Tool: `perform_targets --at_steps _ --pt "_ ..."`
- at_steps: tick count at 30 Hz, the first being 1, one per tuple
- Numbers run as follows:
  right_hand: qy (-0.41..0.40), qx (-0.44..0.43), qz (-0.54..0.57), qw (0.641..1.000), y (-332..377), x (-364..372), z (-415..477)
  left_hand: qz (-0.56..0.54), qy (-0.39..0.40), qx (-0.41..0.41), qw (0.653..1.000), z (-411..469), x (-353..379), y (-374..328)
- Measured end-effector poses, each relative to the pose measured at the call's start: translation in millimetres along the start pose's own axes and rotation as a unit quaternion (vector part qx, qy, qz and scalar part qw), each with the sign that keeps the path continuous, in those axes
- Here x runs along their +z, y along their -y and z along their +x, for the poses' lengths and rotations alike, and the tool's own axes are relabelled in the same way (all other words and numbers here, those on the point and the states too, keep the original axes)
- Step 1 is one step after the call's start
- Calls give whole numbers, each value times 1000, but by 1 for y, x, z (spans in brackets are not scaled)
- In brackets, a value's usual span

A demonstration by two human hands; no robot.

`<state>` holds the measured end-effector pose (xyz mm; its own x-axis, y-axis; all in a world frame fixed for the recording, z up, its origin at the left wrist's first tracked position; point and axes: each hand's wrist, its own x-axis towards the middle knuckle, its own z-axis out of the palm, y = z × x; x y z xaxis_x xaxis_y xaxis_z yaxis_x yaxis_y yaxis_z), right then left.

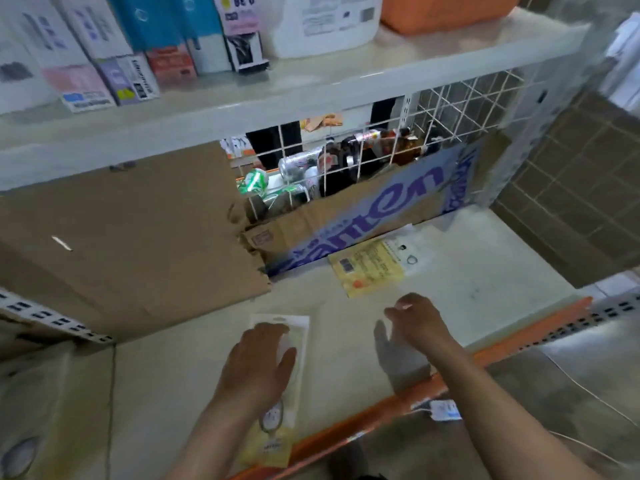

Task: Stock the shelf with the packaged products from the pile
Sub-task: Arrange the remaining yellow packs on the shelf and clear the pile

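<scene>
Lower shelf (pixel 485 289), cream surface, orange front rail (pixel 519 341) with one white price tag (pixel 445 409) clipped on at near right. Far side is blocked by two cardboard sheets: a plain brown sheet (pixel 138 237) covering the far left and a printed sheet (pixel 363 216) with blue lettering leaning at far centre-right, its torn edge meeting the brown one. Above the printed sheet a white wire grid (pixel 450 109) is exposed; behind it lie drink cans (pixel 294 164) and dark bottles (pixel 346 157), number not countable. Upper shelf (pixel 311 98) carries a row of boxed goods (pixel 114 46) at left, one white jug (pixel 329 26) and one orange tub (pixel 446 12) at right. Brown tiled floor (pixel 571 188) shows past the shelf's right end. Packaged products on the lower shelf, three counted: one long narrow blister pack (pixel 299 332) lying flat at near centre, its near end reaching the orange rail; one yellow-backed pack (pixel 367 268) flat at far centre, just in front of the printed sheet; one white-backed pack (pixel 412 252) against its right edge, overlap unclear. Left hand (pixel 258 365): palm down, fingers straight and together, resting on the blister pack's middle. Right hand (pixel 412 320): raised above the bare shelf to the right of the blister pack and near side of the yellow-backed pack, fingers loosely curled, nothing in it, its shadow on the surface below.
</scene>
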<state>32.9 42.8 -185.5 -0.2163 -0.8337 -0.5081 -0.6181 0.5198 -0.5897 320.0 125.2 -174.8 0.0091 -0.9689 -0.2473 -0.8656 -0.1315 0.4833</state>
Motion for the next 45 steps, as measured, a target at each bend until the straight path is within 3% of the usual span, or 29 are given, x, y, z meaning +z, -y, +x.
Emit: perform_targets --at_steps 3,6,10,14,23,33,37,45 --pt "-25 41 125 991 -8 -23 29 6 -3 -13 1000 17 7 -17" --pt "-59 40 184 980 -9 -37 62 22 -5 -25 999 27 12 -27" --pt "-102 54 136 984 -43 -36 141 28 -2 -41 999 30 16 -31" --pt "-136 66 88 985 1 -49 104 15 -8 -50 999 29 17 -35" --pt "-156 44 114 980 -3 -50 108 0 -34 -50 998 27 15 -38" --pt "-1 -36 142 989 6 -56 20 -20 -42 -15 999 15 7 -44" --pt "20 -89 146 985 10 -72 -26 -22 -52 16 998 11 2 -46" --pt "30 -154 35 987 55 -107 -95 -39 -61 17 997 2 -13 -36"
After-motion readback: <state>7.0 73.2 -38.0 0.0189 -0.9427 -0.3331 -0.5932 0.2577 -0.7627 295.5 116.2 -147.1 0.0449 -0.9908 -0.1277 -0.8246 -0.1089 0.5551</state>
